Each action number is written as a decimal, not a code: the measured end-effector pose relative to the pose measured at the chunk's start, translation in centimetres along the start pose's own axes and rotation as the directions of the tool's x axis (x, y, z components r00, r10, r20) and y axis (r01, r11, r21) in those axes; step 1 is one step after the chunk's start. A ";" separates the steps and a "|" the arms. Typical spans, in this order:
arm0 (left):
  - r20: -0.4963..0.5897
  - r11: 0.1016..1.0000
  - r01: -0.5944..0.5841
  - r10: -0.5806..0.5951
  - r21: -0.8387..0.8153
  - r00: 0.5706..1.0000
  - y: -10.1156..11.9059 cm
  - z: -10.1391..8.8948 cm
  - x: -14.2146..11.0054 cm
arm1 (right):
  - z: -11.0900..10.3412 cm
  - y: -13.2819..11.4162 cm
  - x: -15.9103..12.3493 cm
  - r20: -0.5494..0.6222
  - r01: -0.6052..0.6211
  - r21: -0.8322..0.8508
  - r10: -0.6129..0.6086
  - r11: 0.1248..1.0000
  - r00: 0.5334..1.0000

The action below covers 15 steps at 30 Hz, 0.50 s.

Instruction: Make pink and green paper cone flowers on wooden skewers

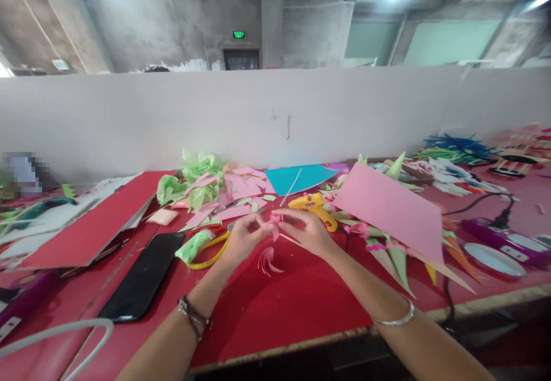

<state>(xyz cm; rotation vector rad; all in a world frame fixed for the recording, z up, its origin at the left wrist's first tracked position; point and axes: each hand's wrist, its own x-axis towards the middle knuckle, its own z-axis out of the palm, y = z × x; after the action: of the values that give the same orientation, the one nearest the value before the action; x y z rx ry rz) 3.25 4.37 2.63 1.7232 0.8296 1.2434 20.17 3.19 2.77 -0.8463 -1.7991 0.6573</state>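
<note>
Both of my hands meet over the red table, pinching a small pink paper piece point(274, 227) between them. My left hand point(246, 234) holds its left side, fingers closed. On the other side my right hand point(307, 230) grips it with thumb and forefinger; a thin pale stick point(290, 238) shows beneath that hand. Just below lies a curled, fringed pink paper strip point(270, 260). A yellow glue gun point(316, 206) rests behind my right hand. Left of my left hand are yellow-handled scissors point(210, 260), with light green paper point(194, 245) over one handle loop.
A black phone point(144, 275) and a red board point(99, 220) lie to the left. Pink and green scraps point(236, 189) and a blue sheet point(288, 179) are at the back. On the right are a pink sheet point(391, 206), paper cones point(398, 257) and a purple power strip point(501, 237).
</note>
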 end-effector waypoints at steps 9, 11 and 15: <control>0.035 0.999 0.019 -0.021 0.049 0.999 0.2 0.0 0.1 | 0.0 0.0 0.1 -0.008 -0.015 0.020 0.016 1.000 1.000; 0.009 0.994 0.014 -0.015 0.111 1.000 0.2 -0.1 0.1 | -0.1 -0.1 0.1 -0.014 -0.012 0.014 0.013 1.000 1.000; -0.027 0.991 0.009 -0.005 0.136 1.000 0.2 -0.1 0.0 | -0.2 -0.3 0.1 -0.031 -0.012 0.005 0.012 1.000 0.999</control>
<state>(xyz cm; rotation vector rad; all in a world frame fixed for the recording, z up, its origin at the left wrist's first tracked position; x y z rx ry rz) 3.13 4.37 2.80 1.8137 0.9542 1.2314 20.24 3.09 3.14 -0.8602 -1.7658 0.6522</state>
